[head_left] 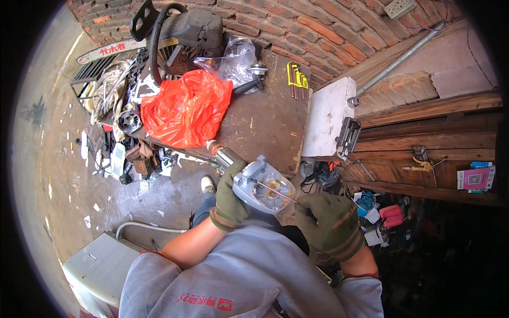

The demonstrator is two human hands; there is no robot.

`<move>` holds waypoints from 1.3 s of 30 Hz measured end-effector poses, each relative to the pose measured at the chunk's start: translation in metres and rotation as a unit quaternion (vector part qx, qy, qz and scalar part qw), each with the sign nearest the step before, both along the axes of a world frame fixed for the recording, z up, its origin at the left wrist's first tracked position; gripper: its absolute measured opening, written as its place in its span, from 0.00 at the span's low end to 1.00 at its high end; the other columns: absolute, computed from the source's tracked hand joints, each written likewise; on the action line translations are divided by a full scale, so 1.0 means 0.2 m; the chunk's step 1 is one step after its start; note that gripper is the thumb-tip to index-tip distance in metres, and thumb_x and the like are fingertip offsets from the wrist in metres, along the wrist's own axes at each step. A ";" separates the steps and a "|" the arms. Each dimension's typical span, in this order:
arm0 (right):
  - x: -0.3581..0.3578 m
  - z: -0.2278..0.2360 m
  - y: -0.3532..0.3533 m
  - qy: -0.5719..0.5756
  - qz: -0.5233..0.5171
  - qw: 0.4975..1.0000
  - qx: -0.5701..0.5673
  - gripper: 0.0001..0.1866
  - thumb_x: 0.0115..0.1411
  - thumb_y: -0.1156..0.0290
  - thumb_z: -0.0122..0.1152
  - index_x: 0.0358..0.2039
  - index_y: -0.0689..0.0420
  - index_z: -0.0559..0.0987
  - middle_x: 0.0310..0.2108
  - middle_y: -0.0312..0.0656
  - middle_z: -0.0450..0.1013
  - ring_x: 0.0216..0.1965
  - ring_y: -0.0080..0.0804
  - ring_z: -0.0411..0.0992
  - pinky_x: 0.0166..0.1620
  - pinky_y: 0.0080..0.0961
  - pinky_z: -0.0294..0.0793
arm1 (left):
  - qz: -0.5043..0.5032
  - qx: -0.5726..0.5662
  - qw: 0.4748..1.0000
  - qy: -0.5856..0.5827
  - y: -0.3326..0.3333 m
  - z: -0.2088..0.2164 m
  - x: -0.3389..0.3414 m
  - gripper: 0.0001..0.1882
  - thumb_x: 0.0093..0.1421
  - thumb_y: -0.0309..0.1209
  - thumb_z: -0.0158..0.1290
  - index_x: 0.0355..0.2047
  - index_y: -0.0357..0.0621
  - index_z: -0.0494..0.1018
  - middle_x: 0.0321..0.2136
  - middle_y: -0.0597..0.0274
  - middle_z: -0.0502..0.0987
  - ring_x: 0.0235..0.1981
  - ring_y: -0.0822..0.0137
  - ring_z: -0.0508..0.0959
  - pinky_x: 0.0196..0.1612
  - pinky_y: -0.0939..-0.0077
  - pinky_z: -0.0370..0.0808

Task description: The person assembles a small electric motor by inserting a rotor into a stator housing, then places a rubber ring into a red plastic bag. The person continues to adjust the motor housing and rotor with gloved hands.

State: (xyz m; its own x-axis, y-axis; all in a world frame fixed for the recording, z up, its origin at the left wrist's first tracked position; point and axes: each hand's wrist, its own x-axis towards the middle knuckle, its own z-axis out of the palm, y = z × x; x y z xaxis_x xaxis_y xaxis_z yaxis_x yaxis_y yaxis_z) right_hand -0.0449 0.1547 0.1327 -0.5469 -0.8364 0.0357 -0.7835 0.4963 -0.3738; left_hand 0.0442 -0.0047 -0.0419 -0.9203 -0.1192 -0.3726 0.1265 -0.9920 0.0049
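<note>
My left hand point(231, 197), in an olive-green work glove, is closed around a light-grey housing point(256, 197) of a power tool, held above my lap. Its open side shows ribs and yellowish grease. From the housing's far left side sticks out a motor armature point(225, 155), a metal cylinder with a copper-coloured end. A thin metal rod point(277, 191) runs across the open housing from my right hand point(328, 222), also gloved and closed on the rod's near end. The rod's handle end is hidden in the glove, so its exact kind does not show.
On the brown workbench point(260, 127) lie a red plastic bag point(188, 108), a chainsaw point(185, 37), a clear bag point(236, 61) and a yellow hex-key set point(297, 78). A white board point(330, 116) stands at its right edge. Scrap parts point(135, 159) litter the floor at left.
</note>
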 end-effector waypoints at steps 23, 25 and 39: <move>0.12 0.00 -0.08 -0.393 -0.225 0.885 -0.110 0.11 0.63 0.78 0.59 0.45 0.62 0.80 0.27 0.41 0.78 0.23 0.27 0.76 0.25 0.24 0.73 | 0.026 -0.094 0.995 -0.017 -0.02 -0.06 0.05 0.26 0.70 0.44 0.45 0.56 0.34 0.73 0.54 0.45 0.78 0.53 0.51 0.80 0.59 0.52 0.75; 0.15 -0.05 -0.05 -0.492 -0.245 0.810 -0.203 0.12 0.64 0.80 0.57 0.47 0.63 0.80 0.26 0.40 0.78 0.24 0.26 0.76 0.26 0.22 0.73 | 0.024 -0.106 0.994 -0.018 -0.03 -0.08 0.07 0.27 0.71 0.45 0.45 0.56 0.34 0.73 0.54 0.43 0.78 0.53 0.50 0.79 0.60 0.52 0.74; 0.43 -0.36 0.03 -0.347 -0.217 0.824 -0.393 0.16 0.74 0.65 0.53 0.46 0.67 0.80 0.29 0.44 0.77 0.26 0.25 0.75 0.30 0.24 0.75 | 0.048 -0.248 0.967 0.025 -0.06 -0.03 0.07 0.25 0.72 0.44 0.43 0.55 0.36 0.73 0.60 0.39 0.73 0.63 0.47 0.71 0.65 0.50 0.68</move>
